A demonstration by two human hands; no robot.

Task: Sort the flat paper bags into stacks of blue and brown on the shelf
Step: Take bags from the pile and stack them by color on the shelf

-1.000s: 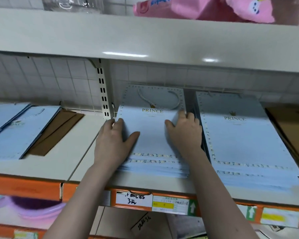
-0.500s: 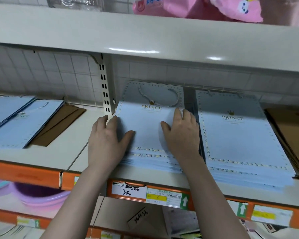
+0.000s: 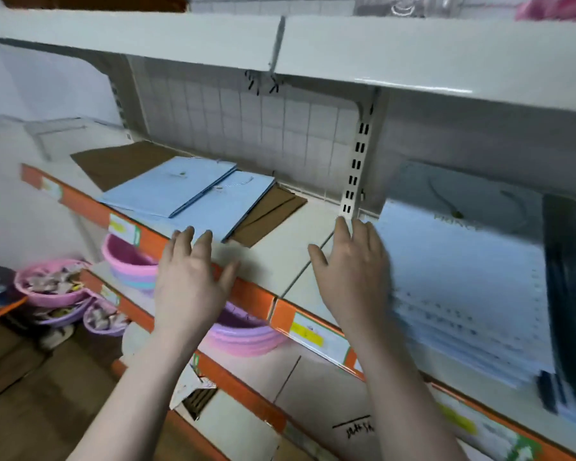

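Both my hands are out in front of me over the shelf, fingers straight and spread, holding nothing. My left hand hovers above the shelf's orange front edge, its fingertips just short of the loose blue bags lying overlapped on the left section. Brown bags lie flat under and behind them, one corner poking out on their right side. My right hand is beside the tall blue stack on the right section; I cannot tell whether it touches the stack's left edge. Pink basins sit on the shelf below.
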